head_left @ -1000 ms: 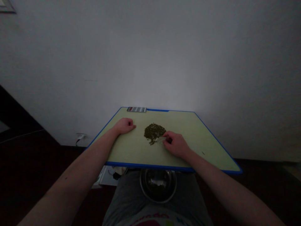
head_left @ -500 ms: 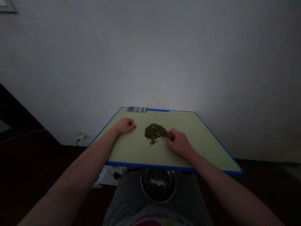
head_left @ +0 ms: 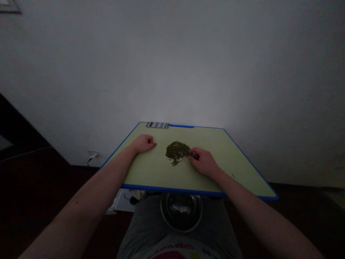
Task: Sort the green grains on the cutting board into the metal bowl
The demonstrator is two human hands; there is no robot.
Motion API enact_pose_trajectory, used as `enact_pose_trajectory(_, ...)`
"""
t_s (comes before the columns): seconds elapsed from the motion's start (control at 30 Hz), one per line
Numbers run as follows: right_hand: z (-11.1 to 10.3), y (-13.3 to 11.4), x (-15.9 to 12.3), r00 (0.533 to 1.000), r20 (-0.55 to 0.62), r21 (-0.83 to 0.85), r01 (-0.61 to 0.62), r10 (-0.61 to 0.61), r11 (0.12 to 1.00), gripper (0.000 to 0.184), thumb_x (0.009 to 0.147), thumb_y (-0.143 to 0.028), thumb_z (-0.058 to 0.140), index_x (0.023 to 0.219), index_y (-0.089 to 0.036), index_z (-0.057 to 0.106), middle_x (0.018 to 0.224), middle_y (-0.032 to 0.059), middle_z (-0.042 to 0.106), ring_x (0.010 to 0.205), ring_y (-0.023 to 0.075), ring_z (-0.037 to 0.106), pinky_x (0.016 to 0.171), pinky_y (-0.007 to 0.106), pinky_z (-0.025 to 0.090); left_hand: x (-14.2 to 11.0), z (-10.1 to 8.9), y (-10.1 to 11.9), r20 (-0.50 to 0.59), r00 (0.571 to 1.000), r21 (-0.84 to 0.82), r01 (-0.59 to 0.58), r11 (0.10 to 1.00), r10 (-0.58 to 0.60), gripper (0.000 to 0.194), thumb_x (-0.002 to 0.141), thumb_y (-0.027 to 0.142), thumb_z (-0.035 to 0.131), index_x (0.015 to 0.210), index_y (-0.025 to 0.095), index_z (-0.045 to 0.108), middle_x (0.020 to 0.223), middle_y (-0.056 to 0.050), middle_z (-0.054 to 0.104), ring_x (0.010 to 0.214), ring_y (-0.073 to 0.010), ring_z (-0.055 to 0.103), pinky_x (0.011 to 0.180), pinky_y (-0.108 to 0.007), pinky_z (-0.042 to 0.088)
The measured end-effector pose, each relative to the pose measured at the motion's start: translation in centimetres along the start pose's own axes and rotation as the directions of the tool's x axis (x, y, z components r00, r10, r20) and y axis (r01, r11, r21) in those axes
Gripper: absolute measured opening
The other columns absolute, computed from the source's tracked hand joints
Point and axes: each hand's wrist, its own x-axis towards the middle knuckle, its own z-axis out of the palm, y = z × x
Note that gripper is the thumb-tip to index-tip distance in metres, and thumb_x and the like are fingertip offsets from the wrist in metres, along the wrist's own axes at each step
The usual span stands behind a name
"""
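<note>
A small heap of dark green grains (head_left: 176, 151) lies in the middle of a pale green board with a blue rim (head_left: 151, 172). My right hand (head_left: 203, 162) rests on the board at the heap's right edge, fingers curled and pinched against the grains; what they hold is too small to make out. My left hand (head_left: 144, 143) lies to the left of the heap as a loose fist on the board, holding nothing visible.
A steel bowl (head_left: 181, 212) with some grains in it sits on my lap under the board's near edge. A phone-like flat object (head_left: 157, 125) lies at the board's far edge. A white wall stands behind; a wall socket (head_left: 93, 156) is low at left.
My right hand has slid up and slightly right, from the heap's lower edge to its right edge. The left hand has stayed put.
</note>
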Motion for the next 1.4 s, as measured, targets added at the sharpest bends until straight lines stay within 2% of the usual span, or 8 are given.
enact_pose_trajectory(0.3, -0.01, 0.21, -0.24, 0.998, 0.053, 0.055, 0.015, -0.018, 0.998, 0.02, 0.072, -0.023, 0.055, 0.091, -0.019, 0.06, 0.063, -0.0019, 0.058, 0.056, 0.0102, 0.05, 0.057, 0.022, 0.038, 0.0, 0.19, -0.22, -0.016, 1.0, -0.013, -0.004, 1.0, 0.004, 0.031, 0.069, 0.045, 0.048, 0.058, 0.017, 0.052, 0.051, 0.001, 0.047, 0.049, -0.0102, 0.039, 0.049, -0.024, 0.025)
enact_pose_trajectory(0.5, -0.03, 0.33, -0.19, 0.999, 0.044, 0.047, 0.011, -0.013, 0.999, 0.016, 0.071, -0.022, 0.056, 0.087, -0.019, 0.06, 0.06, -0.0033, 0.056, 0.054, 0.01, 0.05, 0.056, 0.022, 0.037, 0.03, 0.28, -0.3, -0.019, 1.0, -0.018, -0.005, 1.0, 0.005, 0.031, 0.069, 0.045, 0.048, 0.056, 0.017, 0.051, 0.05, 0.001, 0.047, 0.049, -0.01, 0.038, 0.048, -0.024, 0.025)
enact_pose_trajectory(0.63, 0.07, 0.36, 0.08, 1.0, 0.024, 0.042, -0.002, 0.0, 0.999, 0.019, 0.072, -0.022, 0.055, 0.091, -0.02, 0.059, 0.063, -0.0025, 0.058, 0.055, 0.0106, 0.051, 0.056, 0.023, 0.038, 0.01, 0.21, -0.23, -0.021, 1.0, -0.01, -0.008, 1.0, 0.007, 0.031, 0.069, 0.045, 0.048, 0.056, 0.017, 0.051, 0.05, 0.001, 0.047, 0.049, -0.01, 0.038, 0.048, -0.024, 0.025)
enact_pose_trajectory(1.2, -0.09, 0.18, -0.26, 0.994, 0.095, 0.095, 0.045, -0.054, 0.995, 0.021, 0.072, -0.021, 0.056, 0.092, -0.019, 0.06, 0.064, -0.0025, 0.056, 0.056, 0.0099, 0.049, 0.058, 0.022, 0.038, -0.1, -0.05, 0.04, -0.009, 1.0, 0.006, -0.008, 1.0, 0.008, 0.032, 0.069, 0.046, 0.047, 0.058, 0.017, 0.053, 0.051, 0.001, 0.047, 0.05, -0.0104, 0.039, 0.05, -0.024, 0.026)
enact_pose_trajectory(1.4, -0.09, 0.08, -0.13, 0.998, 0.063, 0.096, 0.017, -0.023, 0.995, 0.02, 0.073, -0.021, 0.055, 0.092, -0.019, 0.059, 0.065, -0.0018, 0.058, 0.057, 0.0107, 0.05, 0.058, 0.023, 0.038, -0.1, -0.09, 0.08, 0.01, 1.0, 0.0, 0.007, 1.0, -0.007, 0.032, 0.069, 0.046, 0.047, 0.059, 0.017, 0.053, 0.051, 0.001, 0.048, 0.05, -0.0106, 0.038, 0.05, -0.025, 0.026)
